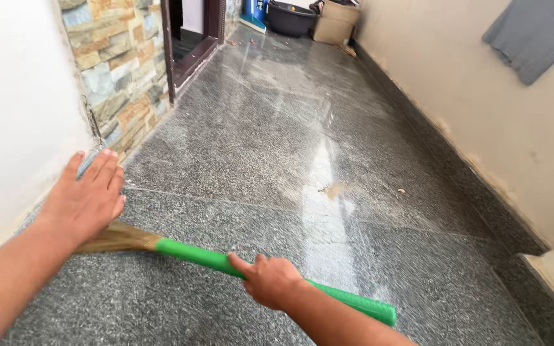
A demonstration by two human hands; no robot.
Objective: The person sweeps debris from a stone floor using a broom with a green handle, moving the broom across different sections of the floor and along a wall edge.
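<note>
My right hand grips the green handle of a grass broom, held low and nearly level over the dark speckled stone floor. The broom's tan bristles point left toward the wall and pass under my left hand. My left hand is spread flat with fingers apart, pressed near the base of the white wall. A small pile of dust and bits of debris lies on the floor ahead of the broom.
A stone-clad pillar and a dark door frame stand on the left. A beige wall runs along the right, with grey cloth hanging on it. A dark tub, a cardboard box and a blue container sit at the far end.
</note>
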